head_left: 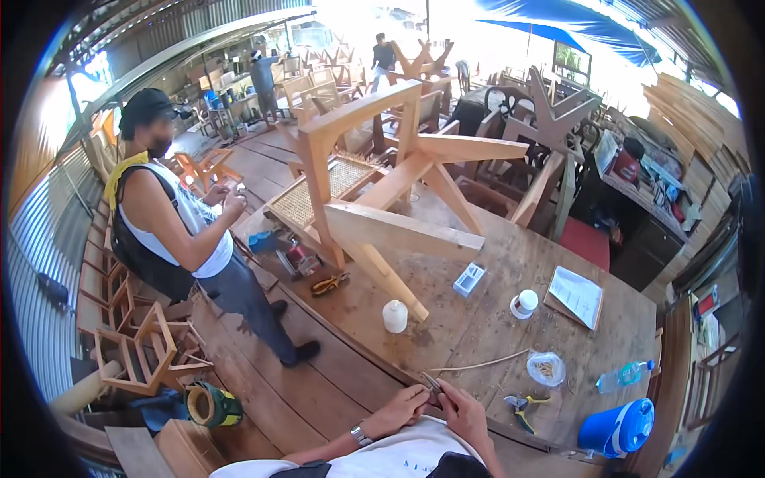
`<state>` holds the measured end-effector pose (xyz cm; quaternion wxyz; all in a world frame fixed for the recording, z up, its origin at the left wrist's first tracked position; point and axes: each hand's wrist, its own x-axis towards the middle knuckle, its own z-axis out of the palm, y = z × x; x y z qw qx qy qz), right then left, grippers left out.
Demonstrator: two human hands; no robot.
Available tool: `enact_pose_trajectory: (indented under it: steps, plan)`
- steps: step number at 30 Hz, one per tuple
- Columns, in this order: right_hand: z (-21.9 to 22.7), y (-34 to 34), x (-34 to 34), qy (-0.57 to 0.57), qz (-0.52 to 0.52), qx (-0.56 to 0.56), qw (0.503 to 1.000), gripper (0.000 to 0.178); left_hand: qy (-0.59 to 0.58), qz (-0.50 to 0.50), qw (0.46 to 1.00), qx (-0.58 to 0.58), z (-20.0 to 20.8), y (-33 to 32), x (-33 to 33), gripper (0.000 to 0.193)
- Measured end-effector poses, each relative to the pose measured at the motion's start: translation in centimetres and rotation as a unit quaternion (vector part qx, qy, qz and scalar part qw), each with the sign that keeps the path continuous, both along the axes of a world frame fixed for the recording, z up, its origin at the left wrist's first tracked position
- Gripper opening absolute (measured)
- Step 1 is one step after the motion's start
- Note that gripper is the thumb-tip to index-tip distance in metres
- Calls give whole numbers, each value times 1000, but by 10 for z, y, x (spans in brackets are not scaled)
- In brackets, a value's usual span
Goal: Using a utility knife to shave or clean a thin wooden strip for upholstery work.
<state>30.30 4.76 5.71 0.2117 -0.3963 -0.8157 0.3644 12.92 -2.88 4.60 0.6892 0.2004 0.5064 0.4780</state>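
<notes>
My right hand (464, 414), at the near table edge, is closed around a small grey metal tool with a narrow pointed tip (433, 383); its exact kind is unclear. Beside it my left hand (405, 408), with a watch on the wrist, has its fingers curled together near the tool; what they pinch is too small to make out. A thin cane strip (478, 363) lies on the wooden table (478, 319) just beyond the hands. To the right are yellow-and-black pliers (522, 410) with spread handles and a clear tub of small sticks (546, 369).
An overturned wooden chair (382, 195) with woven cane stands across the table. Around it are a white bottle (395, 316), orange-handled pliers (329, 284), a white jar (524, 304), a clipboard (574, 296) and a blue jug (617, 428). A co-worker (187, 215) stands at left.
</notes>
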Motion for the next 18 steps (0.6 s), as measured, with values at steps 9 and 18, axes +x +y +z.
enact_pose_trajectory:
  steps: [9,18]
  plan:
    - [-2,17,-10,22,-15,20,999,37,-14,-7,1000,-8,15,21,-9,24]
    - [-6,15,-6,33,-17,-1,999,36,-30,-15,999,-9,7,19,-6,24]
